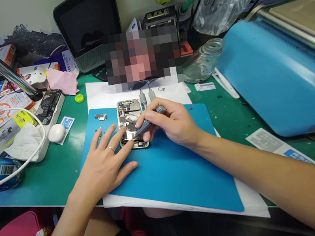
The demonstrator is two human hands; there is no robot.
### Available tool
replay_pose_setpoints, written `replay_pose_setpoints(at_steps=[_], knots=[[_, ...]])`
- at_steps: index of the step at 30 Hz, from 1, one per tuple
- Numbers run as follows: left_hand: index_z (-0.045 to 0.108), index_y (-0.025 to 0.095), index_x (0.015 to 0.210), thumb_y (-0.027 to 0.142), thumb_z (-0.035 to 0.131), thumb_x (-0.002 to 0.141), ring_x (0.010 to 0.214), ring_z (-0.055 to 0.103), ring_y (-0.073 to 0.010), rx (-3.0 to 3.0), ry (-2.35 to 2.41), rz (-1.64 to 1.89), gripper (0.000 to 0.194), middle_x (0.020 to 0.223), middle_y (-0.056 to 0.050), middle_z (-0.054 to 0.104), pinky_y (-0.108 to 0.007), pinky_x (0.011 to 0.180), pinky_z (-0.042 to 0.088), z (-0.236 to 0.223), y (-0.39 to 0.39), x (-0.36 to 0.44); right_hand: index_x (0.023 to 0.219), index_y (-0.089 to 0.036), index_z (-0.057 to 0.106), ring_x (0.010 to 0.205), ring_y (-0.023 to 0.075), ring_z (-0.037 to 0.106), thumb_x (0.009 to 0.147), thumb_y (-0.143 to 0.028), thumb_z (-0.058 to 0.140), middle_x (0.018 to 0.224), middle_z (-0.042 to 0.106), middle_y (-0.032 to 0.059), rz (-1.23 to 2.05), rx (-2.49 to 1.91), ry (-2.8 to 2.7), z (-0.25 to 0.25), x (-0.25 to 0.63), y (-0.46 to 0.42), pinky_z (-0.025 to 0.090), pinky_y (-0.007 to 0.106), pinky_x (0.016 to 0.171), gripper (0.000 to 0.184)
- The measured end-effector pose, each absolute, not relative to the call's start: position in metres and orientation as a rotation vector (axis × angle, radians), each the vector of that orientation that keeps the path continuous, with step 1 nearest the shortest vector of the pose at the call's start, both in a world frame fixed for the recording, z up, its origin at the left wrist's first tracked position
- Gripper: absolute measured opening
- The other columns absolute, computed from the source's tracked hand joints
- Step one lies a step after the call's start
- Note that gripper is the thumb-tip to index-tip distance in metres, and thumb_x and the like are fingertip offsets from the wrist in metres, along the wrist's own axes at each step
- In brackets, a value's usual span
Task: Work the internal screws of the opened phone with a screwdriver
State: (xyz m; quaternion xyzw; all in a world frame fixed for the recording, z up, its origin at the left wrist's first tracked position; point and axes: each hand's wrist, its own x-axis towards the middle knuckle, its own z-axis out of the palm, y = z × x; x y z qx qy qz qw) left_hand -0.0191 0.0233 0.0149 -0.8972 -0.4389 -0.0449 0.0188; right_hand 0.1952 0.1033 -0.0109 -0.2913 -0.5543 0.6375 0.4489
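An opened smartphone with its inner parts exposed lies on a blue mat. My right hand grips a dark grey screwdriver, its tip pointing down at the lower part of the phone. On the phone's left side rests my left hand, fingers spread, with the index fingertip at the phone's lower edge near the screwdriver tip. A ring is on one finger. Small metal parts lie on the mat left of the phone, and some tiny pieces are partly hidden by my left fingers.
Two grey cylindrical tool ends stand just behind the phone. A glass jar lies tilted at the back right, beside a large blue sheet. Boxes, a white mouse-like object and a white cable crowd the left.
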Motion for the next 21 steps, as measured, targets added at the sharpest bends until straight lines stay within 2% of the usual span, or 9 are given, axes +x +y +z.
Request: replay_pose_setpoints(at_steps=[8, 12, 16, 18, 21], knots=[[0.058, 0.019, 0.132, 0.047, 0.046, 0.101, 0.146, 0.034, -0.0359, -2.800, -1.352, -0.192, 0.042, 0.154, -0.013, 0.043, -0.060, 0.120, 0.026, 0.012, 0.023, -0.021, 0.083, -0.019, 0.055, 0.053, 0.0120, 0.071, 0.089, -0.044, 0.068, 0.087, 0.076, 0.0010, 1.644, -0.708, -1.345, -0.012, 0.195, 0.105, 0.059, 0.021, 0.048, 0.029], [0.058, 0.016, 0.130, 0.036, 0.049, 0.101, 0.138, 0.043, -0.0329, -2.775, -1.370, -0.317, 0.036, 0.144, -0.013, 0.052, -0.055, 0.117, 0.032, 0.014, 0.023, -0.023, 0.084, -0.019, 0.056, 0.054, 0.0120, 0.071, 0.089, -0.045, 0.068, 0.087, 0.076, 0.0017, 1.632, -0.716, -1.356, -0.011, 0.195, 0.105, 0.059, 0.021, 0.048, 0.029], [0.062, 0.014, 0.121, 0.029, 0.051, 0.100, 0.108, 0.056, -0.0272, -2.706, -1.471, -0.395, 0.028, 0.120, -0.012, 0.063, -0.045, 0.096, 0.048, 0.022, 0.027, -0.028, 0.083, -0.019, 0.055, 0.051, 0.0118, 0.070, 0.089, -0.043, 0.068, 0.083, 0.075, 0.0002, 1.603, -0.702, -1.320, -0.011, 0.195, 0.106, 0.058, 0.021, 0.046, 0.027], [0.065, 0.015, 0.115, 0.029, 0.052, 0.099, 0.098, 0.056, -0.0259, -2.689, -1.498, -0.365, 0.025, 0.111, -0.011, 0.064, -0.042, 0.086, 0.049, 0.025, 0.031, -0.030, 0.083, -0.019, 0.055, 0.050, 0.0118, 0.069, 0.090, -0.040, 0.067, 0.082, 0.075, -0.0005, 1.596, -0.691, -1.308, -0.012, 0.195, 0.106, 0.057, 0.021, 0.045, 0.025], [0.067, 0.016, 0.112, 0.030, 0.054, 0.099, 0.093, 0.053, -0.0248, -2.714, -1.500, -0.336, 0.023, 0.105, -0.009, 0.064, -0.040, 0.081, 0.047, 0.028, 0.038, -0.031, 0.083, -0.020, 0.056, 0.050, 0.0121, 0.069, 0.091, -0.038, 0.066, 0.082, 0.074, -0.0008, 1.602, -0.685, -1.308, -0.013, 0.196, 0.106, 0.056, 0.022, 0.044, 0.022]])
